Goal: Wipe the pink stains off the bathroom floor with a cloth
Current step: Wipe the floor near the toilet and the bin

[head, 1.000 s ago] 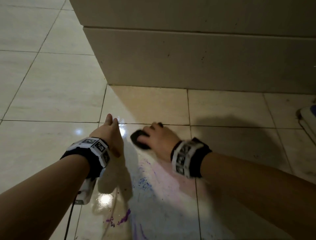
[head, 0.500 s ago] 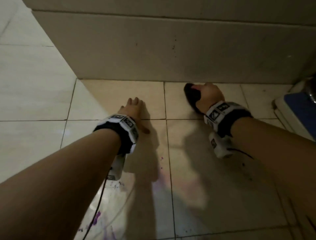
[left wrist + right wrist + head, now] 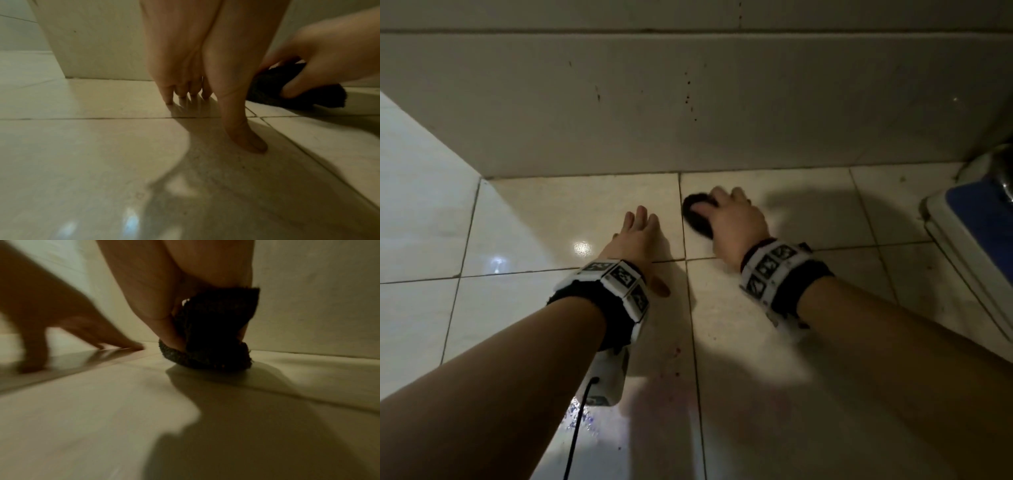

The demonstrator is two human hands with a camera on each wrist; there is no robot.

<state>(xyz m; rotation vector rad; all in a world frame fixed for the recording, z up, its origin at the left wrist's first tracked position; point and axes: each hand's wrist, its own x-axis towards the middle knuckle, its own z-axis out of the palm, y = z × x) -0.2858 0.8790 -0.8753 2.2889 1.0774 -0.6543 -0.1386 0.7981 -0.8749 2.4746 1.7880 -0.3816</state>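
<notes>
Cloth [image 3: 697, 216]: dark, bunched on the floor [image 3: 585, 205] near the wall's foot, under the right hand.
Right hand [image 3: 732, 226]: fingers curled round the cloth.
Left hand [image 3: 635, 236]: just beside it, fingers straight, tips on the tile.

Dark, bunched terry cloth [image 3: 697, 216], wadded under the right hand [image 3: 736, 226], pressed on the pale glossy tiled floor [image 3: 534, 222] just beside the left fingertips. Faint pink smear with red specks [image 3: 671, 373] near the left wrist.
</notes>
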